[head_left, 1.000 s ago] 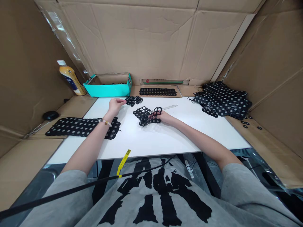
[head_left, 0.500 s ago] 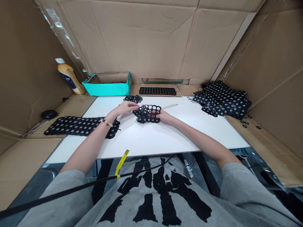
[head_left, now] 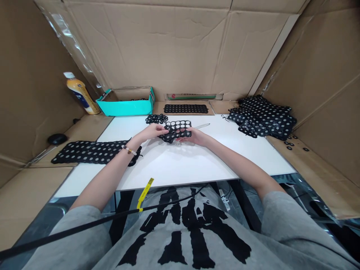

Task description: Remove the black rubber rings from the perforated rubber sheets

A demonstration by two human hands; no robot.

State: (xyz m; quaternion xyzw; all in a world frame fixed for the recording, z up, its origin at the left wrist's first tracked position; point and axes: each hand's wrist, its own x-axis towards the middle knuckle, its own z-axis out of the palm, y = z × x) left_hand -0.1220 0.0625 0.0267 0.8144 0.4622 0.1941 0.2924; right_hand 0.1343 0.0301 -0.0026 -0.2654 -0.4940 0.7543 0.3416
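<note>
Near the middle of the white table (head_left: pixel 174 168), a black perforated sheet (head_left: pixel 180 125) with rows of round holes is held up between my hands. My right hand (head_left: pixel 197 136) grips its right edge, the fingers partly behind it. At its left edge, my left hand (head_left: pixel 155 132) pinches the sheet with thumb and fingers. A small heap of loose black rings (head_left: pixel 156 119) lies just behind my left hand. Behind the right side of the sheet rests a thin pale pen-like tool (head_left: pixel 203 126). Another black perforated sheet (head_left: pixel 90 152) lies flat at the left, partly under my left forearm.
A turquoise box (head_left: pixel 125 107) stands at the back left beside an orange drink bottle (head_left: pixel 82 93). Stacked black sheets (head_left: pixel 261 116) lie at the back right, and one flat sheet (head_left: pixel 185 108) at the back centre. A round black object (head_left: pixel 57 139) sits far left. Cardboard walls surround the table.
My left hand has moved right onto the held sheet and closed on its left edge. The sheet has been raised and spread flatter, with its lower part folded differently.
</note>
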